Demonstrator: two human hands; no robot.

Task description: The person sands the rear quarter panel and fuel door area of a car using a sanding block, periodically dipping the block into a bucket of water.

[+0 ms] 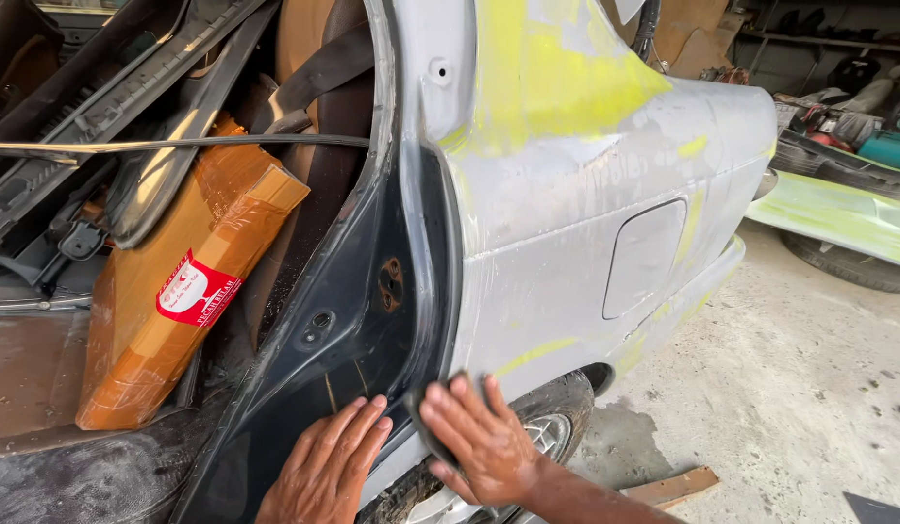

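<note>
Both hands were down low on the car's rear quarter panel (586, 223), just ahead of the rear wheel (552, 427). The right hand (474, 437) lay spread over a dark sanding pad (433, 427), fingers pressing it flat against the grey, sanded edge of the panel where it met the door opening; only the pad's rim showed past the fingers. The left hand (329, 466) rested open and flat just beside it on the dark blue door jamb (353, 320), fingers together, gripping nothing. The two hands were close, almost touching at the fingertips.

The panel above was dull grey with patches of yellow-green filler (557, 78) and a closed fuel flap (644, 257). Inside the open doorway an orange-brown wrapped package (193, 291) with a red label leaned against the seat, under loose black trim strips (130, 87). A scrap of wood (678, 485) lay on the concrete floor (800, 388) behind the wheel.
</note>
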